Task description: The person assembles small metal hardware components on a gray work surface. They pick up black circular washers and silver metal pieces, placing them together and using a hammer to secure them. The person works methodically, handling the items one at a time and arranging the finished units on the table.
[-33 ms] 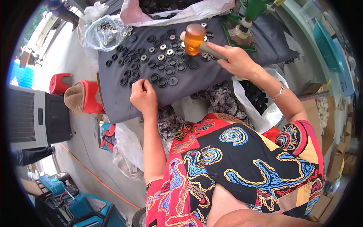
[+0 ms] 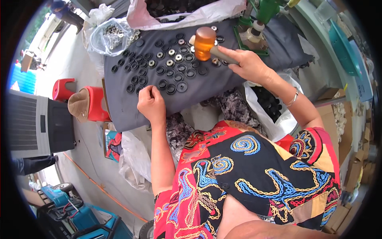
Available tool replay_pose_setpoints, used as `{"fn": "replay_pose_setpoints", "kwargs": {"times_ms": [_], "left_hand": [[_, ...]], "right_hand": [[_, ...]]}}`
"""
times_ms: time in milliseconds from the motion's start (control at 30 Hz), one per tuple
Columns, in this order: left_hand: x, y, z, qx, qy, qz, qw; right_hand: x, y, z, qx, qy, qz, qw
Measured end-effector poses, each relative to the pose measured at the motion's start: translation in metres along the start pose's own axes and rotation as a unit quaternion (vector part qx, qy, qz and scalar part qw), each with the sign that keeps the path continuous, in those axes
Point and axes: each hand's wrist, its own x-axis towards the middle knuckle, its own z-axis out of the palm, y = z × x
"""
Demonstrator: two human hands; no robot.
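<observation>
My right hand (image 2: 250,65) grips the grey handle (image 2: 223,54) of a mallet with a translucent amber head (image 2: 205,44). The mallet head is over the right part of a grey cloth-covered table (image 2: 123,105), above scattered small round parts. At the table's near edge my left hand (image 2: 151,103) is closed, with its fingertips pinched together; whatever they may hold is hidden. Just beyond it lie black rings (image 2: 162,83) and a black disc (image 2: 182,87). Several silver-coloured ring pieces (image 2: 170,63) sit among the black ones.
A green hand press (image 2: 254,34) stands at the table's right. Behind lies a white sack (image 2: 191,22) of black parts; a clear bag (image 2: 111,38) of metal pieces sits far left. Another white bag (image 2: 286,119) with black discs is under my right arm. Red stools (image 2: 97,104) stand left.
</observation>
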Motion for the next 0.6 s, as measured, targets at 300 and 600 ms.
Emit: {"fn": "replay_pose_setpoints", "kwargs": {"times_ms": [300, 600], "left_hand": [[-0.004, -0.003, -0.001, -0.003, -0.005, -0.010, 1.000], [-0.005, -0.008, 0.001, 0.004, 0.004, 0.005, 1.000]], "right_hand": [[0.021, 0.007, -0.025, 0.021, 0.094, -0.010, 0.995], [0.022, 0.014, -0.013, 0.057, 0.042, 0.042, 0.997]]}}
